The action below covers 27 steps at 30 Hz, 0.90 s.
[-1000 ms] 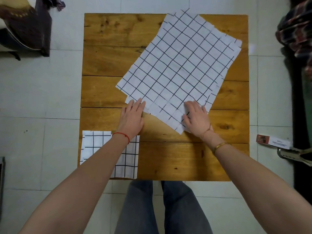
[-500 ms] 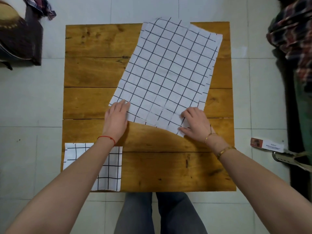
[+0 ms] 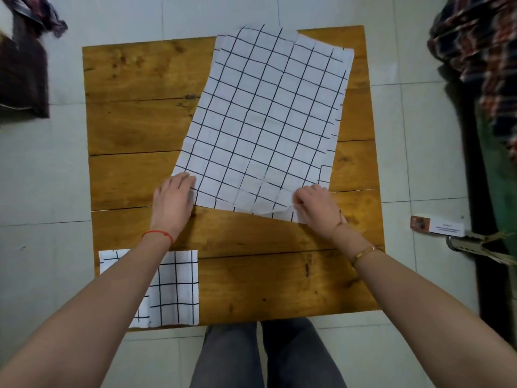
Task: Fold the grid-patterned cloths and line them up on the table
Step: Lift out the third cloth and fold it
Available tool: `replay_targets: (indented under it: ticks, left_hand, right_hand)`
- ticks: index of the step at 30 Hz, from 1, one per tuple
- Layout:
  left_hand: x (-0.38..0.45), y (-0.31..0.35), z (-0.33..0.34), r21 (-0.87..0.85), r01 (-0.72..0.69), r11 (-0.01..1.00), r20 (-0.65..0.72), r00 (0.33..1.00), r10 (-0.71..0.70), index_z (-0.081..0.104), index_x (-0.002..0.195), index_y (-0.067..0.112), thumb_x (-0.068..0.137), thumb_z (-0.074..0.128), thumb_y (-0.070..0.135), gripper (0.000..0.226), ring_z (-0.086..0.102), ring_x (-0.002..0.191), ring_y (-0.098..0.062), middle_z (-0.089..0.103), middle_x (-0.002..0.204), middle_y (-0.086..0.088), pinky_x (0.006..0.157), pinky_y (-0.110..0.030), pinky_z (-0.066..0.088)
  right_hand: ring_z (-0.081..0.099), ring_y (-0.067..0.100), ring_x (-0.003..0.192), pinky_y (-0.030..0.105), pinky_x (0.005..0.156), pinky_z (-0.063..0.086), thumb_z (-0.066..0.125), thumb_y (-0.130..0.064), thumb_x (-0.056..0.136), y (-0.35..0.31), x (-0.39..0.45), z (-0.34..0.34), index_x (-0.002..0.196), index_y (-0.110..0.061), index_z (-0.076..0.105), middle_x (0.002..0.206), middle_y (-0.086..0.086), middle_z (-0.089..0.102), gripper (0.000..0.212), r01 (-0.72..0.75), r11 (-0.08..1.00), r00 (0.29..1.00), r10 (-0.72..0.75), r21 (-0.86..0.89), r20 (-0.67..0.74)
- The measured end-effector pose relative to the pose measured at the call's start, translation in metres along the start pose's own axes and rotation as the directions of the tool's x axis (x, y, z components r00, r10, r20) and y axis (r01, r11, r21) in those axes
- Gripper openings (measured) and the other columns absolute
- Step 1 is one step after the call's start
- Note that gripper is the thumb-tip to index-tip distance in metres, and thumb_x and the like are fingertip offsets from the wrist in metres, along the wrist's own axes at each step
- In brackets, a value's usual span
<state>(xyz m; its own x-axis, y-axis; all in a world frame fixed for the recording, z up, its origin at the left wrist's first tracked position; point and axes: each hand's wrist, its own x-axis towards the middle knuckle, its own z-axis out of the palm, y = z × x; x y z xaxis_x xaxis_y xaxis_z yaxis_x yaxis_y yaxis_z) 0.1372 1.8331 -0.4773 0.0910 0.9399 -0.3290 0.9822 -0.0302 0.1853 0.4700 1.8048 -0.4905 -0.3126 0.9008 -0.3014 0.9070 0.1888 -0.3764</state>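
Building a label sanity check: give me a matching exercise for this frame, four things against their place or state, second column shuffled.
Column 1:
1. large unfolded white grid-patterned cloth
2. small folded white grid-patterned cloth
3. left hand
4. right hand

Column 2:
A. fingers pinch the large cloth's near right corner
B. lies at the near left corner of the brown wooden plank table
C. rests flat on the large cloth's near left corner
D. spread over the table's far middle and right

Pairs: 1-D, 2-B, 3-C, 4-A
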Motion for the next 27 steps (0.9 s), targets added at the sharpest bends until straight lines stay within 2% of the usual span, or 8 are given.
replay_targets:
  ticks: [3, 6, 10, 15, 18, 22, 24, 27]
  left_hand:
    - [0.004, -0.002, -0.002, 0.013, -0.025, 1.0, 0.01, 1.0, 0.025, 0.054, 0.128, 0.016, 0.089, 0.059, 0.015, 0.039, 0.046, 0.124, -0.026, 0.054, 0.13, -0.005, 0.102, -0.045, 0.039]
    - [0.01, -0.005, -0.005, 0.01, -0.032, 0.999, 0.016, 0.999, 0.032, 0.056, 0.125, 0.016, 0.085, 0.065, 0.021, 0.04, 0.047, 0.121, -0.025, 0.056, 0.124, -0.005, 0.1, -0.043, 0.039]
    - [0.021, -0.01, -0.008, 0.016, -0.043, 0.999, 0.004, 0.999, 0.043, 0.061, 0.119, 0.017, 0.085, 0.066, 0.021, 0.035, 0.049, 0.116, -0.024, 0.059, 0.116, -0.004, 0.099, -0.041, 0.037]
    - [0.034, -0.015, -0.017, -0.084, -0.059, 0.995, -0.053, 0.997, 0.055, 0.065, 0.091, 0.017, 0.092, 0.058, 0.019, 0.008, 0.054, 0.097, -0.02, 0.065, 0.095, 0.001, 0.086, -0.036, 0.038]
    - [0.039, -0.015, -0.025, -0.181, -0.057, 0.982, -0.032, 0.998, 0.052, 0.061, 0.087, 0.02, 0.093, 0.055, 0.022, 0.008, 0.055, 0.087, -0.014, 0.062, 0.086, 0.006, 0.087, -0.033, 0.035]
    - [0.044, -0.016, -0.035, -0.231, -0.021, 0.973, -0.005, 1.0, 0.02, 0.06, 0.085, 0.019, 0.092, 0.054, 0.023, 0.009, 0.054, 0.077, -0.015, 0.06, 0.077, 0.005, 0.084, -0.037, 0.044]
    - [0.045, -0.017, -0.04, -0.246, -0.002, 0.969, 0.016, 1.0, 0.007, 0.06, 0.086, 0.02, 0.091, 0.055, 0.024, 0.008, 0.055, 0.078, -0.017, 0.061, 0.077, 0.003, 0.081, -0.039, 0.048]
    - [0.045, -0.018, -0.045, -0.26, 0.013, 0.966, 0.024, 1.0, -0.007, 0.06, 0.086, 0.021, 0.09, 0.055, 0.024, 0.008, 0.058, 0.079, -0.02, 0.064, 0.08, 0.001, 0.076, -0.038, 0.051]
  right_hand:
    - [0.05, 0.02, 0.077, 0.04, 0.069, 0.046, 0.048, -0.02, 0.095, -0.003, 0.008, -0.007, 0.09, -0.016, 0.052, 0.083, 0.002, 0.058, 0.007, -0.133, 0.974, 0.984, 0.151, 0.184, -0.091]
    - [0.051, 0.018, 0.071, 0.039, 0.058, 0.046, 0.045, -0.019, 0.097, -0.006, 0.016, -0.018, 0.091, -0.017, 0.048, 0.079, 0.0, 0.056, 0.007, -0.18, 0.911, 0.958, 0.247, 0.371, -0.142]
    - [0.047, 0.009, 0.06, 0.024, 0.053, 0.038, 0.044, -0.013, 0.097, -0.013, 0.028, -0.033, 0.096, -0.015, 0.05, 0.072, 0.0, 0.055, 0.007, -0.254, 0.746, 0.923, 0.377, 0.615, -0.075]
    - [0.041, 0.006, 0.061, 0.028, 0.06, 0.037, 0.051, -0.02, 0.095, -0.017, 0.041, -0.04, 0.103, -0.018, 0.056, 0.071, -0.006, 0.05, 0.01, -0.31, 0.537, 0.883, 0.469, 0.784, 0.028]
    - [0.048, 0.005, 0.066, 0.024, 0.064, 0.043, 0.064, -0.042, 0.086, -0.024, 0.041, -0.046, 0.11, -0.024, 0.052, 0.078, -0.003, 0.052, 0.032, -0.298, 0.592, 0.931, 0.354, 0.749, 0.09]
    - [0.056, 0.014, 0.078, 0.032, 0.068, 0.051, 0.067, -0.073, 0.062, -0.028, 0.038, -0.047, 0.113, -0.032, 0.047, 0.085, -0.005, 0.057, 0.068, -0.253, 0.848, 0.967, 0.213, 0.465, 0.139]
    - [0.058, 0.013, 0.077, 0.038, 0.069, 0.052, 0.064, -0.076, 0.06, -0.03, 0.036, -0.045, 0.113, -0.032, 0.049, 0.085, -0.009, 0.057, 0.07, -0.201, 0.904, 0.978, 0.16, 0.377, 0.137]
    - [0.06, 0.012, 0.076, 0.04, 0.069, 0.053, 0.059, -0.083, 0.059, -0.031, 0.031, -0.043, 0.104, -0.033, 0.053, 0.084, -0.011, 0.06, 0.067, -0.203, 0.909, 0.975, 0.155, 0.365, 0.157]
